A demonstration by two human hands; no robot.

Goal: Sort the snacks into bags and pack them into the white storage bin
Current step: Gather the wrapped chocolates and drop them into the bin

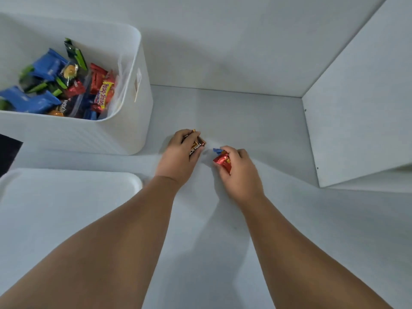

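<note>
The white storage bin [124, 130] stands at the upper left and holds several bagged and loose snacks [55, 85] in blue, green, red and yellow wrappers. On the white table to its right, my left hand [178, 157] grips a dark Nextar snack pack [196, 147]. A short way to the right, my right hand [239, 170] holds a red foil snack [223, 161], with a bit of blue wrapper [216, 150] showing above my fingers. Both hands rest low on the table surface, a small gap between them.
A white lid or tray [73, 186] lies at the lower left, below the bin. White walls close the table at the back and right [356, 108]. A dark patch [9, 150] shows at the left edge.
</note>
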